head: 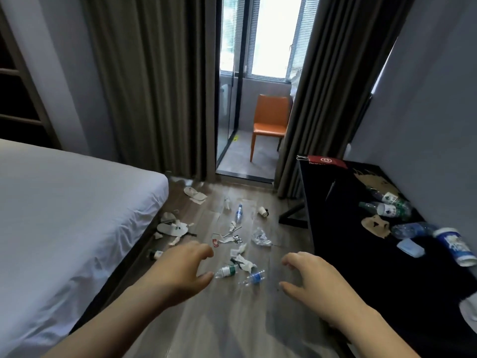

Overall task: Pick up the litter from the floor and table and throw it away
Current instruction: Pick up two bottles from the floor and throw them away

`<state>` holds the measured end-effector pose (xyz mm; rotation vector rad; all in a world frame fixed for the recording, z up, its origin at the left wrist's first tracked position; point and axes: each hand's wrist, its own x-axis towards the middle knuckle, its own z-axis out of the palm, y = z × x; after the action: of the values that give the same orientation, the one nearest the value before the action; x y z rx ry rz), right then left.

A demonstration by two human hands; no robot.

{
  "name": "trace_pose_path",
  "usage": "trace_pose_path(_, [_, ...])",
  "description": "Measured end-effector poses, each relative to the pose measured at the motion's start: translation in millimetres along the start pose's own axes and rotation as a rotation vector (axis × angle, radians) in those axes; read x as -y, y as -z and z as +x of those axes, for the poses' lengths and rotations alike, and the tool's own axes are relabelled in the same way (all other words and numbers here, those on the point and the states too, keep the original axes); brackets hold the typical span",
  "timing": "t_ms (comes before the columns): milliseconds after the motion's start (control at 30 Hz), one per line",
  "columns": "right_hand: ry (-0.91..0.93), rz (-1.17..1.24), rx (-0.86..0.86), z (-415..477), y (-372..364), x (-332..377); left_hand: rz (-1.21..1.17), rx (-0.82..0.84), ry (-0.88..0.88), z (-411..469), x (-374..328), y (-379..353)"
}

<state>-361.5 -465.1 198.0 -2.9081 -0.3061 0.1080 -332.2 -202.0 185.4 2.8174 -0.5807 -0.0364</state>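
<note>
- Left hand (180,267) and right hand (316,279) hang over the floor (232,332), fingers loosely curled, nothing in either.
- Floor litter is scattered between the bed (64,215) and the table (340,254): two floor bottles (227,270) just past the hands, tissues (242,258) touching them, a cup (263,211) further off.
- Slippers (171,228) lie right by the bed.
- More junk on the table: table bottles (387,202), a tub (456,246) near the front edge, a red bag (326,161) at the far end.
</note>
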Motion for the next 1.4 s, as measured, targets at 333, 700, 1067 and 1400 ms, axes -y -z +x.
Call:
trace_pose_path(333, [-0.215,0.118,0.046,138.6,-34.5,-8.0,-0.051,0.112,-0.067,144.1,95.8,-15.5])
trace_pose_path(700, [-0.295,0.219,0.107,246.5,-71.8,-65.8,-0.091,0.223,-0.057,265.9,128.7,-58.5])
trace_pose_path(1067, [-0.459,0.257,0.183,396.2,-145.9,-195.1,-0.112,0.293,0.067,425.2,150.7,-164.7])
trace_pose_path(1400, [-0.626,0.328,0.305,475.3,-300.9,-257.6,-0.060,0.454,0.133,504.0,218.0,-331.5])
